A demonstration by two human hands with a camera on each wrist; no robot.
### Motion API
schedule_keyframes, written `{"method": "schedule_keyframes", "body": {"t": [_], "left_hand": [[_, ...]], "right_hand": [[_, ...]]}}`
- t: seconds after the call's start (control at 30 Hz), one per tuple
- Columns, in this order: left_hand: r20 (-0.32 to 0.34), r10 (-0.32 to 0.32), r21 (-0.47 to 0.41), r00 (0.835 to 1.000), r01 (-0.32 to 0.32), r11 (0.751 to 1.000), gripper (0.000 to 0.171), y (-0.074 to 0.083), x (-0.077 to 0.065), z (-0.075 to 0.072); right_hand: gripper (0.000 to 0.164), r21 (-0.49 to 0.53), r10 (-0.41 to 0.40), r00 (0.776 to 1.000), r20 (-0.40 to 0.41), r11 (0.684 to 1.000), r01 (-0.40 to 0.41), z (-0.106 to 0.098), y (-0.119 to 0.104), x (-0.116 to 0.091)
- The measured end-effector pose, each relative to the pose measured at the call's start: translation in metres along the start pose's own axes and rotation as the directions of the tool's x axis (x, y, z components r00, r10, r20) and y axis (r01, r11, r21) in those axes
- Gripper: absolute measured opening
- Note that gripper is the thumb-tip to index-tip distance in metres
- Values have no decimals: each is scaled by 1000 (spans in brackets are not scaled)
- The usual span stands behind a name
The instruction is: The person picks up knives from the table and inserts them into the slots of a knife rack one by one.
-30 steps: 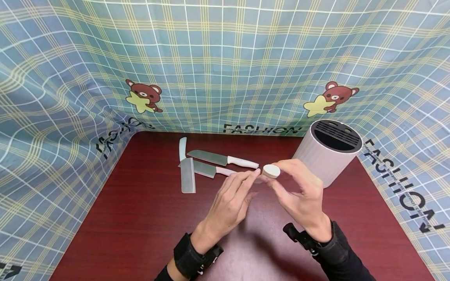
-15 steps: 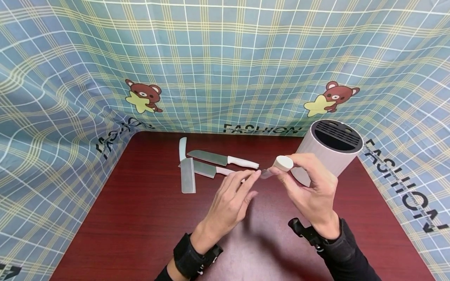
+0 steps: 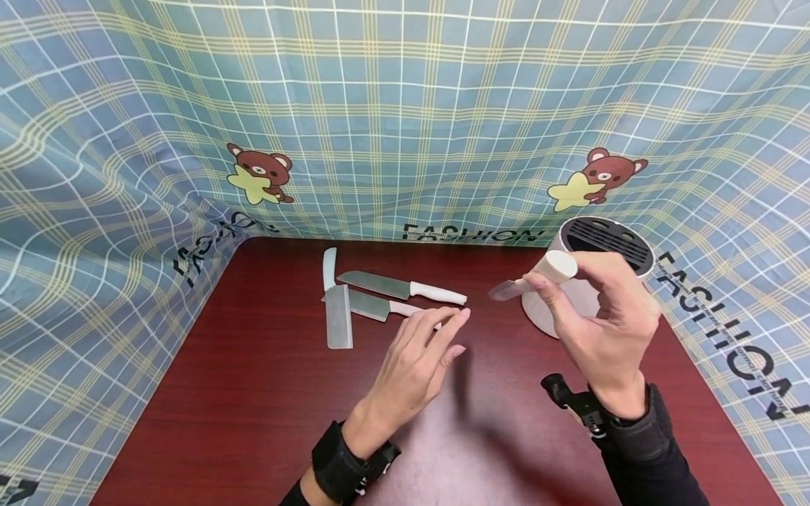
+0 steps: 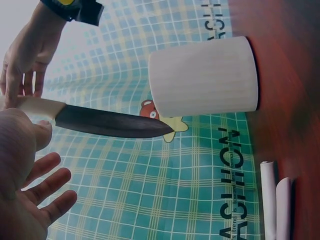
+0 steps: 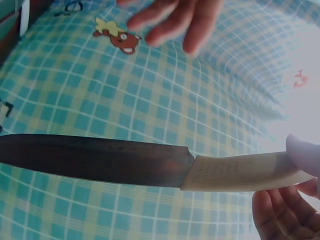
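My right hand [image 3: 610, 327] pinches a kitchen knife [image 3: 560, 266] by the butt end of its white handle, in front of the knife block [image 3: 547, 309]. The blade [image 5: 100, 160] hangs point down, as the left wrist view also shows, and looks apart from the block. My left hand [image 3: 408, 365] hovers over the middle of the table with loosely spread fingers, holding nothing. Its fingertips overlap the handle of a lying knife in the head view; I cannot tell whether they touch. The white ribbed block stands upright, its black slotted top [image 3: 601, 235] partly hidden by my right hand.
Two knives, a long one [image 3: 382, 284] and a shorter one [image 3: 367, 306], lie on the dark red table [image 3: 221, 407]. A cleaver [image 3: 338, 320] lies across the shorter one's tip. Checked cloth [image 3: 411, 140] walls the table's back and sides.
My right hand has carried the knife rightward and up, away from my left fingertips, to the front of the block. The left hand has stayed nearly still.
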State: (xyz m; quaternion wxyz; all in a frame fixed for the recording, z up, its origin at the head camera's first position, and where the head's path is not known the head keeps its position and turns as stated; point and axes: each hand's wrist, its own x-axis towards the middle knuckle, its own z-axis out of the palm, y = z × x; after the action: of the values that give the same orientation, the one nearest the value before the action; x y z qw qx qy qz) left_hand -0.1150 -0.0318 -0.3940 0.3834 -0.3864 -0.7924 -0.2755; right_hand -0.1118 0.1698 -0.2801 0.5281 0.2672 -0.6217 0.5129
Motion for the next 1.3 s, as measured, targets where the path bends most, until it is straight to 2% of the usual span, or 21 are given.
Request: {"method": "schedule_keyframes", "body": {"t": [0.23,0.47,0.73,0.97,1.03,1.2,1.3], "left_hand": [[3,8,5,1000,-8,1000,43,-1,0,-1],[16,16,21,1000,-17,1000,42,-2,-1,-2],[24,25,22,999,-26,999,42,-3,-2,-3],[25,26,22,999,-27,999,44,-3,-2,-3],[24,25,22,999,-26,999,46,-3,-2,-3],[22,23,22,999,-23,999,49,-4,-2,-4],[22,24,27,999,-24,999,48,-4,-2,-4]], "right_hand": [[39,13,52,996,-74,999,-51,-8,0,19],[36,58,60,990,-127,997,-53,-19,10,32],[42,-63,58,984,-168,996,-69,-36,19,49],[42,-207,64,979,-194,973,-105,-51,29,66],[40,-216,82,974,-212,968,-128,-56,33,70],[38,-166,151,954,-260,966,-198,-65,41,80],[37,-188,179,950,-258,955,-231,-72,47,85]]}}
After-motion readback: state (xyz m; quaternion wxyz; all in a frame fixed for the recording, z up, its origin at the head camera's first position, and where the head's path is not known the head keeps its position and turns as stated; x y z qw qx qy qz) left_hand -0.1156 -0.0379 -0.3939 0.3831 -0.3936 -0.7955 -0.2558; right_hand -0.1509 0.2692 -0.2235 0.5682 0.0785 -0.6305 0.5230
